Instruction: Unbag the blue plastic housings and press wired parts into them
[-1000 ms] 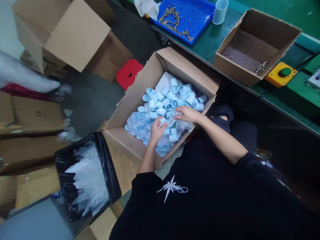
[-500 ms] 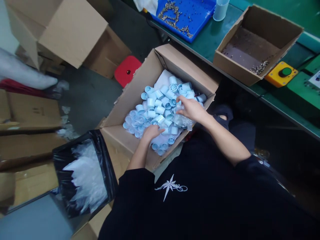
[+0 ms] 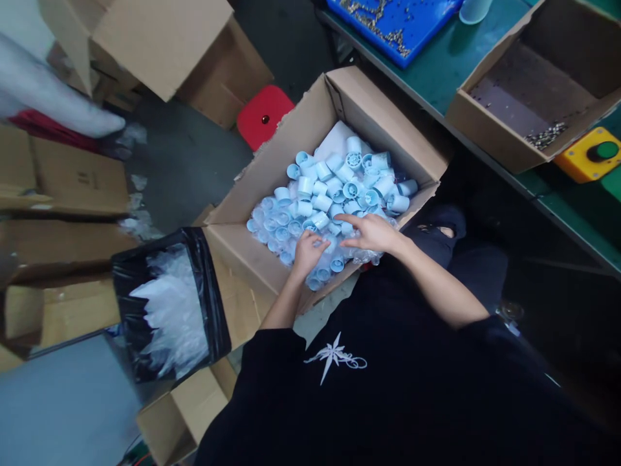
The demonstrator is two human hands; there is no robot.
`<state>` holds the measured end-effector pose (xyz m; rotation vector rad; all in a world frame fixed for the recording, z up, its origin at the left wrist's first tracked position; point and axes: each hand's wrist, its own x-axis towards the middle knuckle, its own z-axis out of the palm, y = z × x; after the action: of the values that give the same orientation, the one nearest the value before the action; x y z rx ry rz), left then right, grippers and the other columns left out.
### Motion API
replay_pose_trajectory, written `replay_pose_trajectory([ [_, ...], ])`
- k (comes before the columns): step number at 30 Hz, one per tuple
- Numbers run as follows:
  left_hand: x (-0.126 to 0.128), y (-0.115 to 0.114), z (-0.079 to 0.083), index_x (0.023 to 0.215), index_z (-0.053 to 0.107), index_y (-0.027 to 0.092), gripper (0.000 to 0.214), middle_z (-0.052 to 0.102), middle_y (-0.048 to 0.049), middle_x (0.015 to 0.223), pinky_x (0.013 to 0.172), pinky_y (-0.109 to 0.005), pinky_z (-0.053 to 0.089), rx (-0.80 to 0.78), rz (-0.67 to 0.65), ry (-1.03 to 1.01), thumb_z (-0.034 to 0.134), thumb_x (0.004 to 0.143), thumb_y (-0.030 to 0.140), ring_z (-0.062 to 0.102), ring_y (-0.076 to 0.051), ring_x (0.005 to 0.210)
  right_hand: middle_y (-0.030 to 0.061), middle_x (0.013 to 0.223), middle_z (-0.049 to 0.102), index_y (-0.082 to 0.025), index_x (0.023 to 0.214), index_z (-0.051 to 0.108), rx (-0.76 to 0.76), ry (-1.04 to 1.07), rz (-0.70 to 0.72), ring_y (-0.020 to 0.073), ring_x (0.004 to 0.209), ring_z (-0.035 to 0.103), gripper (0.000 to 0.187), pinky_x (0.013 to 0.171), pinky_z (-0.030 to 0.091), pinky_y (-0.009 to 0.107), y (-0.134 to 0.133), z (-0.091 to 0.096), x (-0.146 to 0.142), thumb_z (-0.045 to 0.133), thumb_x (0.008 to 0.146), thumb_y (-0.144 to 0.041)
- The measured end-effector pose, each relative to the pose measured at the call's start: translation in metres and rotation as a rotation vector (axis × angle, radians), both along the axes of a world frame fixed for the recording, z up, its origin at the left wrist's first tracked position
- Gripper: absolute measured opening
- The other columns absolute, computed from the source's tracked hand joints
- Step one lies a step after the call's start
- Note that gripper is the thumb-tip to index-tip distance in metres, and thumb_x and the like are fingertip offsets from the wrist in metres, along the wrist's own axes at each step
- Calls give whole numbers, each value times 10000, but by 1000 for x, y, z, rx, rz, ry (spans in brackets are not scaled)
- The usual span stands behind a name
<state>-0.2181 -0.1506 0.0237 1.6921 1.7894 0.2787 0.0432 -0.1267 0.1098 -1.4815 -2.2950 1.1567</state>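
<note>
Many pale blue plastic caps [image 3: 320, 188] lie heaped in an open cardboard box [image 3: 237, 243], with clear plastic bag film [image 3: 361, 252] around and under the nearest ones. Over the near part of the heap is my left hand [image 3: 306, 254], fingers bent, with a gap between thumb and forefinger and nothing visible in it. My right hand [image 3: 372, 233] reaches in from the right side, forefinger and thumb stretched apart toward the left hand. Its lower fingers are beside the crumpled film; whether they touch it is hard to see.
A black-lined bin [image 3: 216, 323] holding clear plastic film stands left of the box. Beyond are a red stool [image 3: 264, 116] and cardboard cartons [image 3: 160, 45]. On the green bench [image 3: 436, 94] sit a blue tray [image 3: 412, 39] of small metal parts, a carton [image 3: 504, 133] and a yellow switch box [image 3: 579, 162].
My right hand has moved down and toward my left hand, uncovering caps on the right. The left hand's fingers are more bent and closer to the right hand. The view has shifted.
</note>
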Motion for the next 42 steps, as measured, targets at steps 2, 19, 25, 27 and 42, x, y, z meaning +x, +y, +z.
replay_pose_trajectory([
  [2, 15, 8, 17, 929, 699, 202, 222, 715, -72, 1078, 1022, -396, 560, 62, -26, -207, 740, 903, 418, 671, -263, 1094, 67, 991, 788, -269, 1656, 399, -21, 17, 59, 306, 946, 736, 1017, 797, 466, 301, -3, 2, -11, 826, 822, -664],
  [19, -25, 52, -17, 1454, 647, 193, 474, 544, -205, 1551, 1251, -555, 369, 180, -331, 108, 609, 989, 280, 485, -386, 1452, 100, 857, 765, -163, 950, 763, 172, -113, -395, 264, 818, 699, 302, 755, 464, 317, -10, -32, 68, 510, 869, -306],
  [25, -33, 52, -5, 1430, 677, 224, 449, 748, -108, 1303, 1080, -429, 530, -28, -423, -125, 561, 1038, 409, 687, -300, 1196, 97, 908, 787, -180, 985, 765, 174, -141, -384, 271, 868, 712, 306, 735, 441, 318, -11, -34, 64, 511, 886, -319],
  [27, -21, 51, -13, 1291, 750, 194, 356, 741, -138, 1329, 1137, -471, 482, 22, -446, 2, 550, 1022, 316, 646, -330, 1263, 94, 923, 791, -189, 960, 759, 167, -180, -383, 270, 868, 706, 285, 702, 414, 318, -9, -32, 60, 519, 886, -323],
  [42, 55, 7, 16, 1004, 666, 196, 406, 728, -46, 940, 846, -298, 580, 226, 480, -861, 659, 978, 601, 708, -183, 896, 39, 925, 770, -183, 1575, 493, 59, 336, -361, 234, 728, 708, 794, 781, 571, 338, -23, -24, 7, 733, 880, -483],
])
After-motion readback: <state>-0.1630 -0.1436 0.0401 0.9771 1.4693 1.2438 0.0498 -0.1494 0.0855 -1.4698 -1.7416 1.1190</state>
